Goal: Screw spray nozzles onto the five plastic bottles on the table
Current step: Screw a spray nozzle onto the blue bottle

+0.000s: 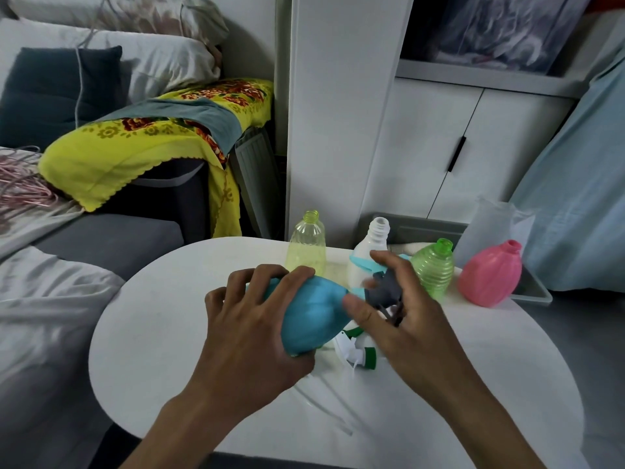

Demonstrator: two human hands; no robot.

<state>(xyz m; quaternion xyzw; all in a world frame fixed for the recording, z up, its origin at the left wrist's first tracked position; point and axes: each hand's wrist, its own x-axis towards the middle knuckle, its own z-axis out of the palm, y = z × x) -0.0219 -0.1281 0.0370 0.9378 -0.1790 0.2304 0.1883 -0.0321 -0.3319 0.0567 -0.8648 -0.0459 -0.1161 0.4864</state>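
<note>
Left hand [250, 319] grips blue bottle [311, 316] tilted above surface [162, 333]; right hand [402, 319] at 3 o'clock holds grey nozzle [384, 292] at its neck

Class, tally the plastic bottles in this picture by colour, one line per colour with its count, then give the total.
Blue: 1, the blue bottle gripped by the left hand
Yellow: 1, the yellow bottle
White: 1, the white bottle
Green: 1, the green bottle
Pink: 1, the pink bottle
Total: 5
</note>
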